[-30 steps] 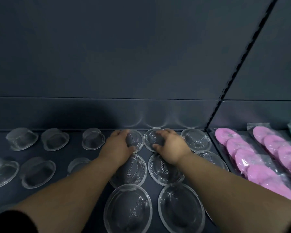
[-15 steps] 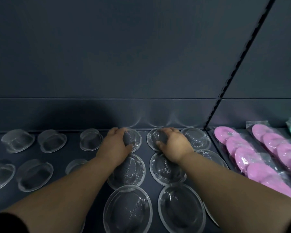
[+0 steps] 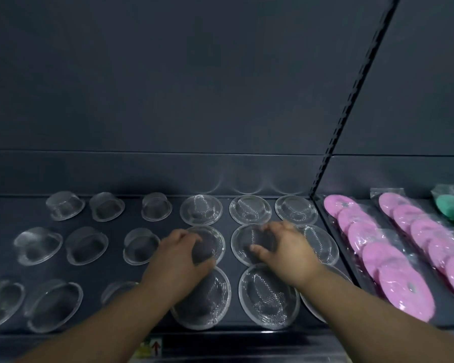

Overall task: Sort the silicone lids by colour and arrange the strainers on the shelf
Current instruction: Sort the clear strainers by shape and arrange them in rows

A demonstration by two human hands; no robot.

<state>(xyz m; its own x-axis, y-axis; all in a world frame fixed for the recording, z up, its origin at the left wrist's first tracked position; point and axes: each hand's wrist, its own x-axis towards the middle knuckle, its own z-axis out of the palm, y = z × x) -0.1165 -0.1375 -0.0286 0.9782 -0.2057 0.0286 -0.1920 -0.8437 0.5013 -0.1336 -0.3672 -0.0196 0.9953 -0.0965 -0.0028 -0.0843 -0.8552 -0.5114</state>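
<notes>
L hand (image 3: 177,258) grips the L strainer (image 3: 212,242) – fingers (image 3: 192,238) curled over its dark mesh dome, thumb under the near side. R hand (image 3: 286,251) holds the R strainer (image 3: 247,239) just beside it, fingers bent across the dome, thumb on the mesh. Both strainers sit in the mid row of a 3x3 block of flat strainers (image 3: 201,208) on the shelf (image 3: 113,271), rims close or touching. Deeper cup strainers (image 3: 106,210) stand in rows to the left, spaced apart. In the bay to the right – bagged pink lids (image 3: 378,254) in two overlapping rows, with green lids (image 3: 450,206) at the far edge.
</notes>
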